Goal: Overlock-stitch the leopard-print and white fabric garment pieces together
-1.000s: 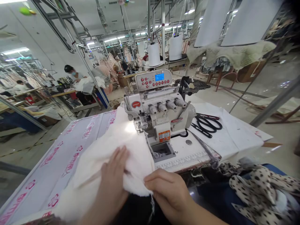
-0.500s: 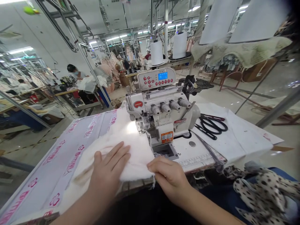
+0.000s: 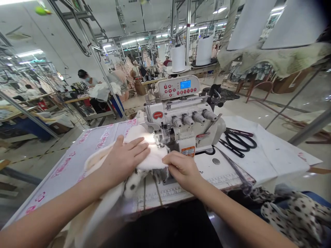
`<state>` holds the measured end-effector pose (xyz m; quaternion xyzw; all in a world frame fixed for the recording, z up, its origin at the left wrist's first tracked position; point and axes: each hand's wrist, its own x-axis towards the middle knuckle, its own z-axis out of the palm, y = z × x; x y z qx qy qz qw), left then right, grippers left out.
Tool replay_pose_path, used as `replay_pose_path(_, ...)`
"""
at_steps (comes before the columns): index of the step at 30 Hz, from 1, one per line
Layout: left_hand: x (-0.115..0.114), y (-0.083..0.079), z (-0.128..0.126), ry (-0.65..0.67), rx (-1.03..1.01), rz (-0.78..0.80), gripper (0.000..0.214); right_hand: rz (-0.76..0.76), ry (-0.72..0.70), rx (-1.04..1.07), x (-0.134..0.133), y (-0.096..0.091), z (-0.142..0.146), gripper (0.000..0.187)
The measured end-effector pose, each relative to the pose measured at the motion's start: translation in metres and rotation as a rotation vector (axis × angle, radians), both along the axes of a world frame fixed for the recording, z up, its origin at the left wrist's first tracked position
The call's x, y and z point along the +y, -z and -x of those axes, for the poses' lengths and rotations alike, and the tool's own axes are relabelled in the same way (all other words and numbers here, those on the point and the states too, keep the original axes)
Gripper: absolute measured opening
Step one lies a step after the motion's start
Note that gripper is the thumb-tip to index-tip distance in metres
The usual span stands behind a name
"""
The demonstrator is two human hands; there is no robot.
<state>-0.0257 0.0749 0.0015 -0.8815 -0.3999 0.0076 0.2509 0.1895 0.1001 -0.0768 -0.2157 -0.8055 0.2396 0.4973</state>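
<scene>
Head view: left hand (image 3: 125,155) flat on white cloth (image 3: 155,159), right hand (image 3: 184,170) pinching its edge.

Bare forearms (image 3: 69,202), bare fingers (image 3: 139,150); plain black clothing (image 3: 168,227) below.

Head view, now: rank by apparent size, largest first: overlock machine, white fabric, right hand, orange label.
1. Overlock machine and white fabric: unranked; the fabric is partly hidden and reaches nearer the camera.
2. Right hand
3. Orange label
</scene>
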Motion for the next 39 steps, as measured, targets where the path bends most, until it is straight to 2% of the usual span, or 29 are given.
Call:
replay_pose_path(5,0.010,-0.017,-0.013,-0.011,0.094,0.172,0.033,-0.072,0.121,-0.226,0.008,-0.007,0.002,0.021)
replay_pose_path(9,0.003,-0.015,-0.044,-0.178,0.184,0.245,0.026,-0.143,0.285,-0.476,0.005,-0.016,0.002,0.018)
replay_pose_path(12,-0.005,-0.014,-0.055,-0.287,0.169,0.250,0.022,-0.184,0.325,-0.459,0.000,-0.014,-0.001,0.018)
replay_pose_path(14,-0.005,-0.021,-0.048,-0.272,0.053,0.298,0.023,-0.199,0.346,-0.373,-0.004,-0.004,-0.007,0.024)
replay_pose_path(17,0.013,-0.039,-0.021,-0.222,-0.264,0.569,0.029,-0.201,0.391,-0.229,-0.013,0.027,-0.018,0.029)
replay_pose_path(19,0.036,-0.047,0.001,-0.337,-0.482,0.676,0.040,-0.165,0.421,-0.201,-0.016,0.052,-0.024,0.026)
replay_pose_path(20,0.050,-0.048,0.012,-0.430,-0.548,0.637,0.046,-0.137,0.432,-0.211,-0.017,0.063,-0.026,0.024)
replay_pose_path(22,0.075,-0.044,0.029,-0.529,-0.555,0.638,0.049,-0.096,0.438,-0.242,-0.017,0.080,-0.029,0.021)
replay_pose_path(24,0.091,-0.037,0.041,-0.535,-0.534,0.696,0.039,-0.081,0.425,-0.273,-0.016,0.089,-0.028,0.020)
replay_pose_path(26,0.096,-0.033,0.048,-0.509,-0.532,0.725,0.028,-0.086,0.410,-0.294,-0.014,0.092,-0.027,0.020)
replay_pose_path(30,0.077,-0.036,0.053,-0.465,-0.576,0.650,0.024,-0.138,0.417,-0.305,-0.012,0.095,-0.027,0.018)
replay_pose_path(34,0.043,-0.041,0.042,-0.424,-0.629,0.430,0.020,-0.204,0.450,-0.314,-0.013,0.097,-0.026,0.016)
replay_pose_path(36,0.026,-0.037,0.032,-0.367,-0.621,0.299,0.020,-0.212,0.457,-0.318,-0.013,0.096,-0.025,0.016)
replay_pose_path(39,0.004,-0.022,0.019,-0.255,-0.502,0.089,0.024,-0.192,0.448,-0.320,-0.014,0.093,-0.024,0.016)
